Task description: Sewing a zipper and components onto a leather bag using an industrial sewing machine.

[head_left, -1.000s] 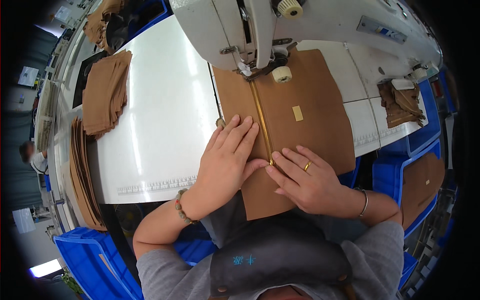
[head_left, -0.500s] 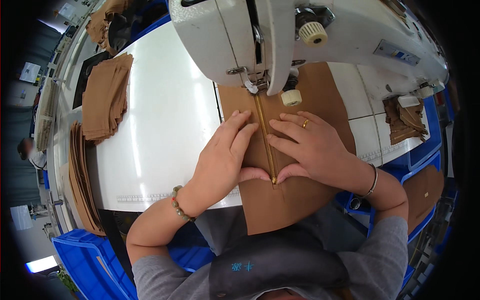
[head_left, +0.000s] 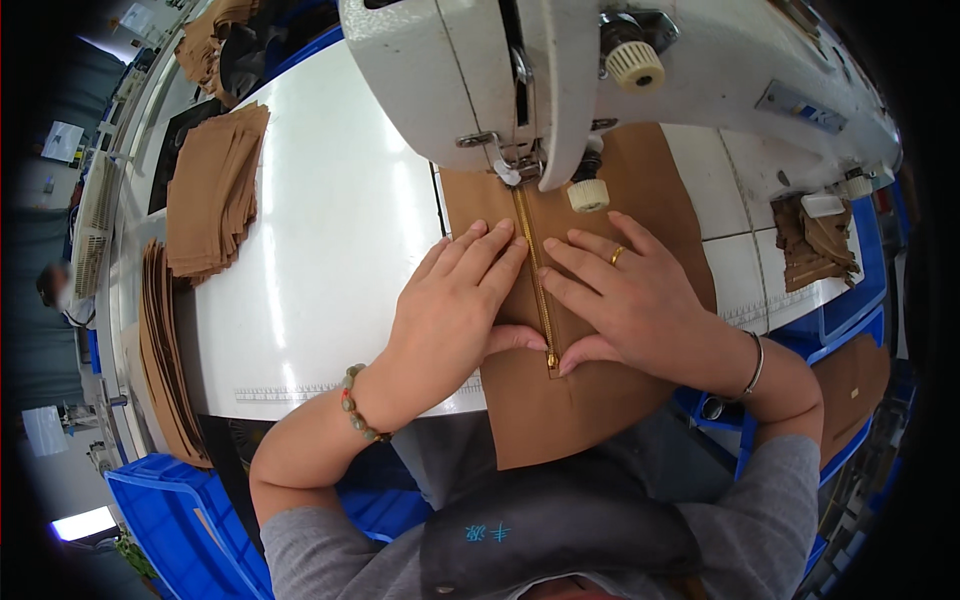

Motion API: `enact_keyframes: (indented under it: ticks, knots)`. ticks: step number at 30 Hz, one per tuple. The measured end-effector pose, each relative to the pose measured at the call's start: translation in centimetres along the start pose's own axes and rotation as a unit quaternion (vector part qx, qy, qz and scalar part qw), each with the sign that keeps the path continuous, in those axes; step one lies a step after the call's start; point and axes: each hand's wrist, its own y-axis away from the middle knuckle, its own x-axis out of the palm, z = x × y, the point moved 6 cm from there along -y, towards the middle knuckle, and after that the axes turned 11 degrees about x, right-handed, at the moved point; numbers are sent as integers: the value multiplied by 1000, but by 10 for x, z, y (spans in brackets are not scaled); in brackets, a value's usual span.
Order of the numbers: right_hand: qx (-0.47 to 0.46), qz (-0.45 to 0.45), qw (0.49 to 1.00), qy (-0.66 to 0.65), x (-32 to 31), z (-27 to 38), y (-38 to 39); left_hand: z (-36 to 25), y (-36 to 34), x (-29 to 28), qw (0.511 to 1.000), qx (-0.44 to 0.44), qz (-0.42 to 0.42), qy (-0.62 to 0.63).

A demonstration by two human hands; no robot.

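A brown fabric panel (head_left: 535, 420) lies under the head of a white sewing machine (head_left: 480, 80) and hangs over the table's near edge. Down its middle runs a gold-toothed zipper (head_left: 533, 262), its far end under the presser foot (head_left: 518, 172) and its metal slider at the near end. My left hand (head_left: 462, 290) lies flat on the panel left of the zipper, fingers stretched out, thumb close to the slider. On the other side my right hand (head_left: 630, 295) rests with fingers spread, its thumb also beside the slider. Both hands press on the panel without gripping it.
Stacks of brown cut pieces (head_left: 215, 190) lie on the white table (head_left: 310, 200) at the left, with more (head_left: 165, 350) at its edge. Brown scraps (head_left: 815, 240) lie at the right. Blue bins (head_left: 190, 520) stand below, left and right.
The right hand's fingers have spread wider and its thumb has drawn slightly away from the slider. My left fingers have shifted a little toward the zipper. The panel stays under the machine.
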Motion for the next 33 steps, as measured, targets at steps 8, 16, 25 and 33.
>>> enact_keyframes:
  ticks: [8, 16, 25, 33]
  knots:
    - [18, 3, 1000, 24, 6, -11, -12, 17, -10, 3, 1000, -6, -21, -10]
    - [24, -17, 999, 13, 12, -22, -20, 29, -14, 6, 998, -7, -34, -46]
    - [-6, -20, 999, -35, 9, -17, -8, 5, 4, 6, 999, 3, -30, -13]
    - [-15, -21, 1000, -4, 8, -20, -21, 18, -7, 2, 999, 2, -13, -41]
